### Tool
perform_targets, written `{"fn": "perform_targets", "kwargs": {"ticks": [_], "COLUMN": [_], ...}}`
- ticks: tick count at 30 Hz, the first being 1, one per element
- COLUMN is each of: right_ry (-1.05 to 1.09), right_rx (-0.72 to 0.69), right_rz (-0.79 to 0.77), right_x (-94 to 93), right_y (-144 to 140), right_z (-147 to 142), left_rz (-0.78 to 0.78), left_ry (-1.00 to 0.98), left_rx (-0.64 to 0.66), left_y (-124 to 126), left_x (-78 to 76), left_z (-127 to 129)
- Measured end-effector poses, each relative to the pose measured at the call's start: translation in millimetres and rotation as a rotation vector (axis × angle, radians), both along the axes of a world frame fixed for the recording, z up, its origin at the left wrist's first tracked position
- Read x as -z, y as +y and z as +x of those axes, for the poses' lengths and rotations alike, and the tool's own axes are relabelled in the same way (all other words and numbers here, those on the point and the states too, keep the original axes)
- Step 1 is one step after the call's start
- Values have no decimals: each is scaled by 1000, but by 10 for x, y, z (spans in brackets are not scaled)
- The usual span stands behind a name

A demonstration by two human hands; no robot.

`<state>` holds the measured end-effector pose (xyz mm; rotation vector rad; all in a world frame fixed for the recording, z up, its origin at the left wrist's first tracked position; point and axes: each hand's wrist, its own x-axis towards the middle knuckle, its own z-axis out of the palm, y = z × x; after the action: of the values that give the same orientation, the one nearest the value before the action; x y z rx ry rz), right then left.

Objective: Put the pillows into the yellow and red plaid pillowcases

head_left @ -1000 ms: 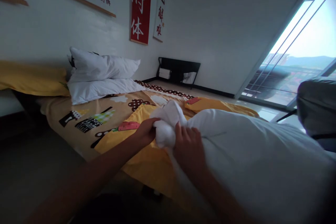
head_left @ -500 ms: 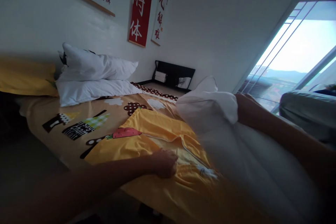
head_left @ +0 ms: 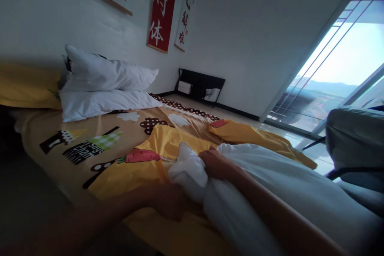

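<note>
My right hand is closed round a bunched corner of a white quilt, low over the bed. The rest of the quilt trails back toward me on the right. Close by on the left, my left hand is curled at the edge of a yellow duvet cover printed with a red carrot; its fingers are dark and blurred. The bunched quilt corner hangs just above the cover's opening, partly hiding it. More of the yellow cloth lies spread beyond the quilt at the right.
Under the cover lies a tan patterned bed sheet. White pillows are stacked at the head, beside a yellow pillow. A black shelf stands against the far wall; a grey chair is at the right by the window.
My right hand has brought the quilt corner leftward and down to the cover's opening, near my left hand. The left hand has shifted slightly left and lower. More yellow cloth shows behind the quilt.
</note>
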<state>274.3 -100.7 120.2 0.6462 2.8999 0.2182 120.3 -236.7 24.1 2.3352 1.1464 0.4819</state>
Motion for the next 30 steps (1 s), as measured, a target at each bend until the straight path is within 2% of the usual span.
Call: {"fn": "perform_targets", "kwargs": {"ticks": [2, 4, 7, 9, 11, 15, 20, 23, 26, 30], "right_ry": [-13, -21, -24, -29, -45, -68, -125, -188, -277, -356], "right_rx": [-15, -23, -43, -41, -26, -51, -64, -130, -197, -157], "right_rz": [-11, -18, -13, -9, -14, -32, -13, 38, 84, 103], "right_x": [59, 56, 35, 31, 29, 14, 14, 34, 24, -18], "right_y": [0, 18, 18, -14, -61, -134, -175, -238, -324, -356], "right_z": [-30, -12, 23, 35, 49, 86, 38, -43, -149, -345], "left_rz": [-137, -218, -112, 14, 87, 124, 133, 121, 125, 142], "left_ry": [7, 71, 139, 131, 113, 51, -49, -116, -194, -276], "left_rx": [-45, -201, -509, -613, -617, -536, -563, -623, -682, -687], "left_y": [17, 120, 396, 602, 788, 1064, 1269, 1376, 1481, 1540], "left_x": [-157, -277, -293, -192, -53, 190, 376, 417, 384, 263], "left_z": [-266, -517, -721, -713, -640, -539, -673, -788, -873, -912]}}
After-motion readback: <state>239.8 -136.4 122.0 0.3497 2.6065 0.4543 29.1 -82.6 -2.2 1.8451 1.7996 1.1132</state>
